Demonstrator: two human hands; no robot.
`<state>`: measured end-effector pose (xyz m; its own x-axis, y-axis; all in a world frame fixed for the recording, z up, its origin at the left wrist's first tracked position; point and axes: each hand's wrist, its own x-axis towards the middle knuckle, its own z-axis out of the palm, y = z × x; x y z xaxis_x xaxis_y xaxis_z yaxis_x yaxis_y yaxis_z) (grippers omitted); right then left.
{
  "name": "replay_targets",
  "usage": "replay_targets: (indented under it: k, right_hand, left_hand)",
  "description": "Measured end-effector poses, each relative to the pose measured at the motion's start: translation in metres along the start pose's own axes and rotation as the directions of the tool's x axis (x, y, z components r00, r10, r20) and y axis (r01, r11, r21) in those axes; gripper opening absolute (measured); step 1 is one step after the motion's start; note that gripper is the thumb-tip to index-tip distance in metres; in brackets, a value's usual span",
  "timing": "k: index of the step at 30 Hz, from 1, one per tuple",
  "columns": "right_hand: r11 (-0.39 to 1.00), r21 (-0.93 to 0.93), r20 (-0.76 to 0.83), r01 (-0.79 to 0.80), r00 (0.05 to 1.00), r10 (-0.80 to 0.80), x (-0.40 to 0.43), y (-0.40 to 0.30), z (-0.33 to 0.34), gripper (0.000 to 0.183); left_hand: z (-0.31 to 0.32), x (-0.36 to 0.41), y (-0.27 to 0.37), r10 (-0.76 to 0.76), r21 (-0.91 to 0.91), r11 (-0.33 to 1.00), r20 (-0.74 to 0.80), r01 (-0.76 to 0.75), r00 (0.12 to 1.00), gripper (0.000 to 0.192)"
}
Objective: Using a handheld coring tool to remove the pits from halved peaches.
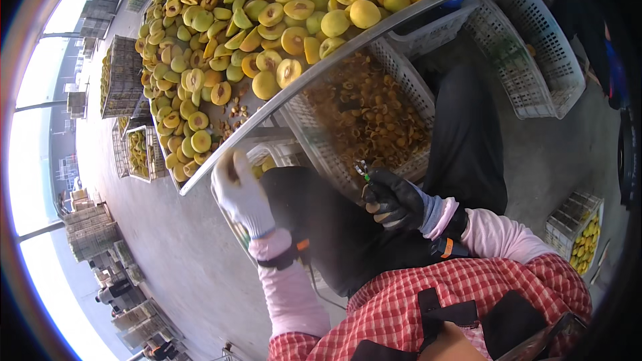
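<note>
My left hand (pixel 242 190), in a white knit glove, is curled and blurred by motion at the near corner of the metal-edged table (pixel 261 116). A brownish patch shows between its thumb and fingers; whether that is a piece of fruit I cannot tell. In a black-coated glove, my right hand (pixel 395 200) grips a small pitting tool with a metal loop tip (pixel 361 167) and a green collar. The tool points up and away from me, over the near edge of a white plastic crate (pixel 313 148) holding brownish, scooped-out fruit scraps (pixel 386 120). Halved yellow-green stone fruits (pixel 271 15) cover much of the tabletop.
Loose pits (pixel 235 113) lie on the table near its edge. Beneath it, another crate (pixel 276 150) sits behind my left hand. A white perforated crate (pixel 544 55) stands at right, a fruit-filled crate (pixel 577 235) lower right. Stacked crates (pixel 93 230) line the floor at left.
</note>
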<state>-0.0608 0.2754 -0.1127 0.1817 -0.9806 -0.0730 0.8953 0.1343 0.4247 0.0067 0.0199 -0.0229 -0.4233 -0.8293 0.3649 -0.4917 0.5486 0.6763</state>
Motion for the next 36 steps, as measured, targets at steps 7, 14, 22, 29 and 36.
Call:
replay_targets:
  k: [7,14,22,29,36]
  right_hand:
    - [0.945,-0.28,-0.281,0.17,0.926,-0.25,-0.001,-0.012,0.01,0.059]
    - [0.716,-0.657,-0.33,0.237,0.763,-0.555,-0.008,-0.018,0.061,0.045]
    - [-0.223,-0.958,0.288,0.184,0.589,-0.755,0.02,-0.004,0.064,0.033]
    - [-0.39,-0.915,0.39,0.106,0.488,-0.781,0.008,0.014,0.062,0.028]
    - [-0.158,-0.977,0.214,0.145,0.657,-0.723,-0.004,0.019,0.061,0.025]
  left_hand:
    - [0.107,0.126,0.01,-0.079,0.496,0.816,0.605,-0.297,0.793,0.062]
    - [0.059,0.05,0.044,-0.066,-0.467,0.729,0.68,0.501,0.73,0.054]
    - [0.05,-0.072,0.079,-0.231,-0.57,0.201,0.763,0.797,0.604,0.053]
    - [0.054,-0.113,0.079,-0.319,-0.647,0.427,0.545,0.632,0.775,0.062]
    - [0.046,-0.114,0.078,-0.25,-0.635,0.564,0.478,0.528,0.842,0.041]
